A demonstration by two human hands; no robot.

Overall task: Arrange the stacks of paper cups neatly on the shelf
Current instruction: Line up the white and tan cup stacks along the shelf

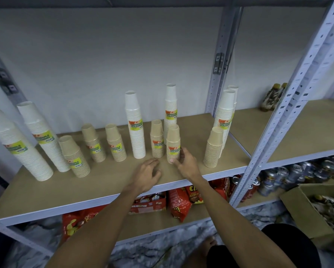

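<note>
Kraft-brown short stack [173,145] is held in the right hand [185,161], thumb at the front of its base, fingers curled round its right side. It stands upright on the shelf board [85,190] near the front edge, just in front of a tall white stack [171,111] and just beside another brown stack [157,140]. Left hand [147,171] hovers low over the board, fingers loosely bent, holding nothing. My read on progress: early to mid. Every stack is upright on the shelf, but there's no clean row yet, with white and brown mixed and depths staggered. Far-left white stack [17,146] and second white stack [43,136] sit near three brown stacks, the nearest [74,157] further forward than the others. The right-end brown stack [213,148] stands in front of the right-end white stack [225,115]. Left to do, I'd judge: group by colour and height, then line up the fronts. The yellow-green labels with an orange corner read "DISPOSABLE TABLEWARE", clearest on the centre white stack [135,125]; the finer print is too small to read. Below, the red snack bags [178,204] show partial "CH…" and "SALSA", brand uncertain. Drink cans [297,173] are unreadable.
</note>
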